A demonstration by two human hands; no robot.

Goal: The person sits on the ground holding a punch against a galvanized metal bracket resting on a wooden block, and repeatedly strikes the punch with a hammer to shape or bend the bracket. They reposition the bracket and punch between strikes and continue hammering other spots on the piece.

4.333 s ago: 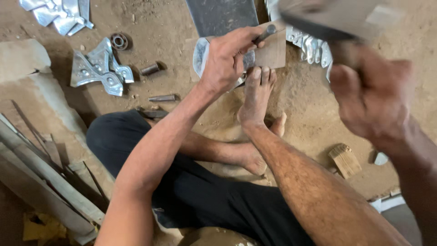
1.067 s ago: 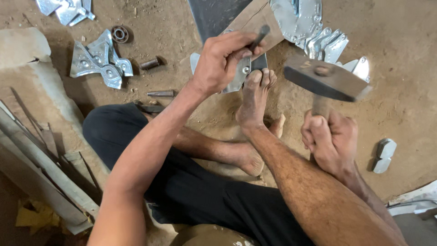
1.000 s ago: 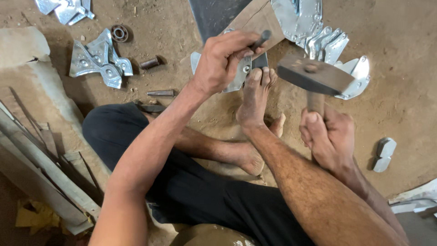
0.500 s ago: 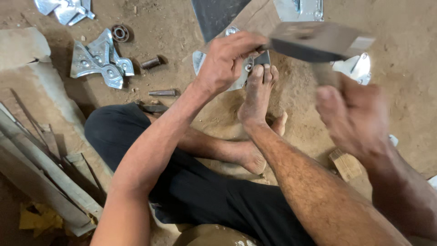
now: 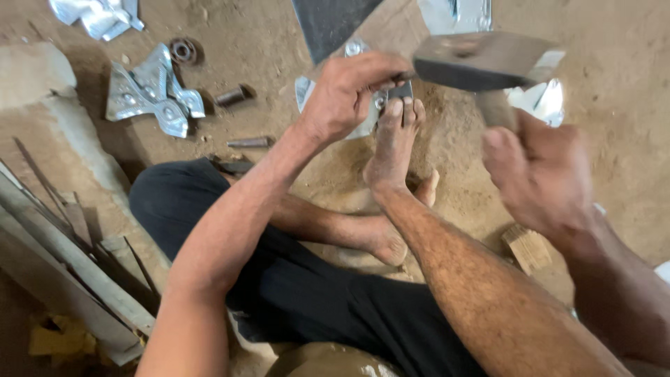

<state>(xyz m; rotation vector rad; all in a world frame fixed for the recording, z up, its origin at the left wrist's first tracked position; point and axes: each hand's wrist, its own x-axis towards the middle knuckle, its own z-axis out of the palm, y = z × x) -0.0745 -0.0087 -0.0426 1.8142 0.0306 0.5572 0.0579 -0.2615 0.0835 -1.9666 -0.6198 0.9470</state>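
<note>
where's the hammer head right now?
In the head view, the hammer head is raised at upper right, above the right hand gripping its handle, just right of the left hand and the toes.

The hammer [image 5: 485, 61] has a dark grey head with a paler, worn edge, and its handle is brownish grey. The metal pieces [image 5: 150, 98] on the ground are shiny silver with bluish glints, as is the piece [image 5: 373, 112] under the toes. The ground [image 5: 614, 105] is dusty reddish brown. The trousers [image 5: 307, 293] are black. A small wooden block [image 5: 527, 248] is tan with darker stripes. The metal pins [image 5: 234, 95] are rusty dark brown. The planks [image 5: 63, 265] at the left are grey-brown
</note>
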